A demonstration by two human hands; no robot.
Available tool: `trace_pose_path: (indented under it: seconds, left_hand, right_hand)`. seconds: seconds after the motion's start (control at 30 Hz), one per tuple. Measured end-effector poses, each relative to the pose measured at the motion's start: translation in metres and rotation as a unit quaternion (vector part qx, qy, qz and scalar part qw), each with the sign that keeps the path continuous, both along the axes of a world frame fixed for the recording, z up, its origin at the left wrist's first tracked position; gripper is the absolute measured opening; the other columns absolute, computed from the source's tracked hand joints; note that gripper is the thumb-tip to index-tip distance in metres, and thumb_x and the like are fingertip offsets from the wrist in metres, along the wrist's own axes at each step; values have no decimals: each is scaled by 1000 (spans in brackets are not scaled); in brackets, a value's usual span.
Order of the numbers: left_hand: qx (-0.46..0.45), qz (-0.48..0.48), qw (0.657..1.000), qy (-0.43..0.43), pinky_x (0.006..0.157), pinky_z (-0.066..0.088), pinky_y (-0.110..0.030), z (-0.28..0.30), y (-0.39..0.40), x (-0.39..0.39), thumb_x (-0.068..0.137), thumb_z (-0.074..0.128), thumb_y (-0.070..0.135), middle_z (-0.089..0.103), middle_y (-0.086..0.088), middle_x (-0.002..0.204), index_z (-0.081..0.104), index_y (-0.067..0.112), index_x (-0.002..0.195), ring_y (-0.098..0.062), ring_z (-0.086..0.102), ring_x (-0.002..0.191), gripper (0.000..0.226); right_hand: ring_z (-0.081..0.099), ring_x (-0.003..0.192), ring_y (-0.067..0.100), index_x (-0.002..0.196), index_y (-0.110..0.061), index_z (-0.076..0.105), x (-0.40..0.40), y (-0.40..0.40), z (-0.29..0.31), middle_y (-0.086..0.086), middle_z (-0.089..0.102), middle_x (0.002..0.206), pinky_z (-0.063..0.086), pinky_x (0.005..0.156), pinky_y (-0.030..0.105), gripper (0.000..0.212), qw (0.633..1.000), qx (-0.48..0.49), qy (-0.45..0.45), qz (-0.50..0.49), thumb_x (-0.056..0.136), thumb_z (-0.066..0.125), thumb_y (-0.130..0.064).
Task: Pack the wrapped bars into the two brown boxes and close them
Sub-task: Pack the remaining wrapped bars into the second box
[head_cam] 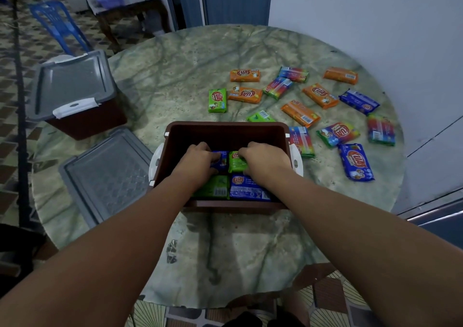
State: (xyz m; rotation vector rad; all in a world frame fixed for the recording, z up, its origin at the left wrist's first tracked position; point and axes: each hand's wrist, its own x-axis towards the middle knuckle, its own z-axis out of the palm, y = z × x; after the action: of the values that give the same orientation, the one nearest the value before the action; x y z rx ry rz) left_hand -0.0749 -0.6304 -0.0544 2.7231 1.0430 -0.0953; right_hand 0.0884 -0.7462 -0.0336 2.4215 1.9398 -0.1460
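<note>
An open brown box (225,130) stands in front of me on the round table. Both hands reach inside it. My left hand (198,157) grips a blue wrapped bar (221,160). My right hand (263,160) grips a green wrapped bar (235,162) beside it. Nearer me in the box lie another green bar (215,187) and another blue bar (246,189). Several loose bars, orange (319,95), blue (357,161), green (217,100) and rainbow-striped (380,129), lie scattered on the table to the right. The second brown box (82,123), at the left, has its grey lid (71,83) on.
A loose grey lid (105,173) lies on the marble-patterned table (238,251) left of the open box. Behind the table stand a blue plastic chair (60,26), a small table and a white wall at the right.
</note>
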Motion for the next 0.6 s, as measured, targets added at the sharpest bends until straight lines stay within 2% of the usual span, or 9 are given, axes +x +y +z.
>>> trace_pose_path:
  seconds: [0.13,0.2,0.3,0.37,0.4,0.47,0.5,0.53,0.6]
  left_hand:
    - [-28,-17,999,37,103,46,-43,10,-2,-2,91,71,39,50,-8,134,59,26,140,-29,50,119,52]
    - [-31,-14,999,7,94,51,-43,18,-4,-5,90,70,44,54,-7,123,65,23,132,-26,56,110,47]
    - [99,27,989,-105,85,51,-44,32,-2,-14,91,68,39,56,-9,115,64,17,126,-29,53,107,41]
    - [217,57,968,-116,82,47,-44,42,7,-21,88,69,40,54,-12,112,61,14,123,-33,48,103,44]
    - [237,79,963,-98,83,45,-45,47,11,-24,88,69,45,53,-15,114,58,14,125,-35,47,104,50]
    - [196,130,971,-34,91,44,-47,50,21,-24,88,64,58,48,-18,128,47,17,137,-38,45,115,66]
    - [156,150,976,-5,95,44,-49,49,24,-23,88,60,64,43,-18,135,40,19,143,-39,44,120,74]
    - [111,163,980,13,95,45,-49,47,27,-20,88,57,69,38,-18,140,34,22,146,-41,44,123,78]
    - [34,183,983,-7,83,48,-46,40,30,-16,89,56,69,34,-18,140,31,24,142,-42,54,114,73]
  right_hand:
    - [62,103,27,128,-23,64,-2,-1,7,3,59,116,48,70,37,41,999,18,35,-14,94,68,-45]
    - [58,104,23,118,-23,66,-2,-2,16,1,59,112,53,75,39,41,992,90,72,-44,94,61,-56]
    - [52,108,25,117,-21,60,8,-5,28,4,56,114,51,84,40,37,973,207,28,-97,95,63,-50]
    - [48,115,31,126,-19,54,18,-7,31,10,52,123,48,89,43,43,964,220,-9,-147,93,69,-42]
    - [46,120,35,131,-18,51,22,-7,31,14,48,128,48,91,45,48,966,194,-8,-171,92,71,-38]
    - [45,122,40,137,-19,42,28,-6,27,18,39,136,48,88,46,55,973,105,32,-202,92,72,-30]
    - [50,115,41,138,-21,39,30,-5,24,19,37,137,50,82,46,55,974,72,61,-207,93,71,-25]
    - [55,103,40,136,-23,38,32,-4,21,18,37,135,51,75,44,54,973,62,87,-207,93,69,-18]
    - [56,81,35,132,-25,38,36,-3,17,17,39,129,50,64,42,51,970,75,105,-208,92,63,-6]
